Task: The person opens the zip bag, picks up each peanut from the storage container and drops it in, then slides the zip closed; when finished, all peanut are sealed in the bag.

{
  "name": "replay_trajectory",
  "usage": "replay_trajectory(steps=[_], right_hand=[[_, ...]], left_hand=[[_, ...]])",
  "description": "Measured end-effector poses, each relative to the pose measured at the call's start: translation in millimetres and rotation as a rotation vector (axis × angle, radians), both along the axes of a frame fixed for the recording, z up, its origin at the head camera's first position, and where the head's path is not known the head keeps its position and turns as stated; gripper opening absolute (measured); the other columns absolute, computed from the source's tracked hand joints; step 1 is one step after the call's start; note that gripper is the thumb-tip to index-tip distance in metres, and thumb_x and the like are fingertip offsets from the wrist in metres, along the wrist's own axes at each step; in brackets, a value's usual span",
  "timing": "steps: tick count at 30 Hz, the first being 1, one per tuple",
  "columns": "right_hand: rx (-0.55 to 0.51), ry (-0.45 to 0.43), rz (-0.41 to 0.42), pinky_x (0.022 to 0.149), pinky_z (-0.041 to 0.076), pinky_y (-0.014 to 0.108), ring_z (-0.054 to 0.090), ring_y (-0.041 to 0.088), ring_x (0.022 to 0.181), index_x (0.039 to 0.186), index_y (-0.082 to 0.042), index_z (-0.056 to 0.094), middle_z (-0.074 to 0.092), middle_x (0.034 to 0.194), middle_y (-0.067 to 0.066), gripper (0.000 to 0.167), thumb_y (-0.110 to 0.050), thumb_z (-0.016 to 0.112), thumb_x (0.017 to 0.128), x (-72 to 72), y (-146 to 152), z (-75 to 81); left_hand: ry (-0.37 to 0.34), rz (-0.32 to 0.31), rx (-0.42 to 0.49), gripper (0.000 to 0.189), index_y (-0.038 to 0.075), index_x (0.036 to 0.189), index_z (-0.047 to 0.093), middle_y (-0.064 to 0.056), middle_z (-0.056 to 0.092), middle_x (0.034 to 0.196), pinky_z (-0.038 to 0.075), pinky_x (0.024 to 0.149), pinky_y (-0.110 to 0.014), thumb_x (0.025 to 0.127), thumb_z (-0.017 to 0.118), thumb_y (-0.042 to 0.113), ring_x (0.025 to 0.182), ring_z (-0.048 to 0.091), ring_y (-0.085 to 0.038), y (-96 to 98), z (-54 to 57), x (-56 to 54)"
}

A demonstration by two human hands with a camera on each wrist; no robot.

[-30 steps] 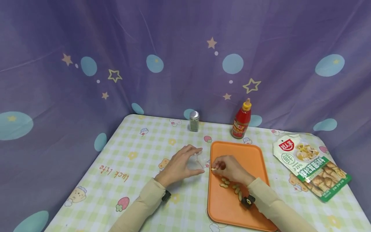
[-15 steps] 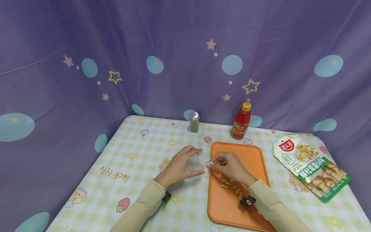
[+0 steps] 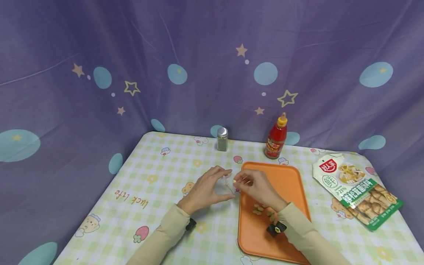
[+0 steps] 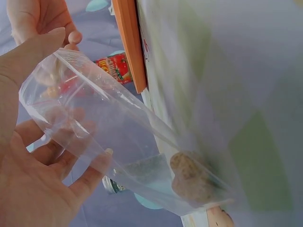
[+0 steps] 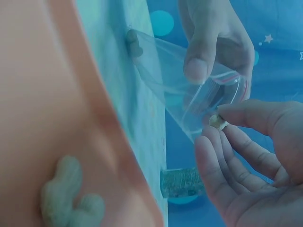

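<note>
1. So we've got a peanut (image 5: 218, 122) pinched between the thumb and index finger of the right hand (image 3: 259, 186), way out at the fingertips. The other fingers bend in loosely beside it.
2. That peanut sits right by the mouth of a clear bag (image 4: 123, 125). We honestly can't tell whether it's past the rim.
3. The left hand (image 3: 204, 189) grips the bag up near its mouth, thumb on one side and fingers round the other, spread well apart, kinda C-shaped.
4. Down at the bottom end of the bag, well apart from both hands, we can spot a brown lump (image 4: 189, 177) that looks like peanut too.
5. More peanuts (image 3: 257, 209) lie on the orange tray (image 3: 255, 241), on our near side of the right hand.
6. Toward the back of the counter (image 3: 179, 163) we see a shaker (image 3: 222, 140) and a red bottle (image 3: 276, 140) standing, plus a mushroom packet (image 3: 357, 189) lying right of the tray.
</note>
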State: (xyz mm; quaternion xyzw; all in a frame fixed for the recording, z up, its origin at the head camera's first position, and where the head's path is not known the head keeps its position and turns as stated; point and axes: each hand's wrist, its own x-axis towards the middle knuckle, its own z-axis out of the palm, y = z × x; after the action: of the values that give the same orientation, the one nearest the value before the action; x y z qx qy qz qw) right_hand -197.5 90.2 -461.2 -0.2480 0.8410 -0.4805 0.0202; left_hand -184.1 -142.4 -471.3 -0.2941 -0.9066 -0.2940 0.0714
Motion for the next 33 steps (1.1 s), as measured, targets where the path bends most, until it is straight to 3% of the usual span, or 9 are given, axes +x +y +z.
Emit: replay_trajectory(steps=[20, 25, 33], right_hand=[[-0.015, -0.008, 0.042, 0.079, 0.060, 0.026, 0.072, 0.012, 0.087, 0.103, -0.017, 0.077, 0.077, 0.100, -0.002, 0.008, -0.015, 0.076, 0.095, 4.5, -6, 5.9], [-0.026, -0.003, 0.033, 0.081, 0.061, 0.030, 0.073, 0.014, 0.089, 0.106, -0.012, 0.077, 0.077, 0.100, -0.001, 0.010, -0.017, 0.074, 0.097, 3.5, 1, 6.5], [0.063, -0.015, 0.024, 0.084, 0.060, 0.032, 0.072, 0.016, 0.092, 0.105, -0.011, 0.077, 0.077, 0.103, -0.002, 0.011, -0.017, 0.075, 0.097, 3.3, 27, -3.1]], left_hand=[[0.015, 0.002, -0.013, 0.076, 0.012, 0.146, 0.061, 0.005, 0.063, 0.128, 0.057, 0.101, -0.037, 0.083, 0.087, 0.048, 0.120, 0.061, -0.015, -0.7, 1.1, -1.4], [0.002, 0.005, -0.015, 0.076, 0.016, 0.146, 0.060, 0.005, 0.062, 0.129, 0.056, 0.102, -0.036, 0.083, 0.087, 0.048, 0.120, 0.060, -0.013, -1.0, 2.1, -1.3], [0.002, 0.008, -0.018, 0.081, 0.016, 0.148, 0.059, 0.005, 0.063, 0.130, 0.056, 0.102, -0.036, 0.081, 0.089, 0.049, 0.120, 0.060, -0.013, -0.2, 3.5, -1.0]])
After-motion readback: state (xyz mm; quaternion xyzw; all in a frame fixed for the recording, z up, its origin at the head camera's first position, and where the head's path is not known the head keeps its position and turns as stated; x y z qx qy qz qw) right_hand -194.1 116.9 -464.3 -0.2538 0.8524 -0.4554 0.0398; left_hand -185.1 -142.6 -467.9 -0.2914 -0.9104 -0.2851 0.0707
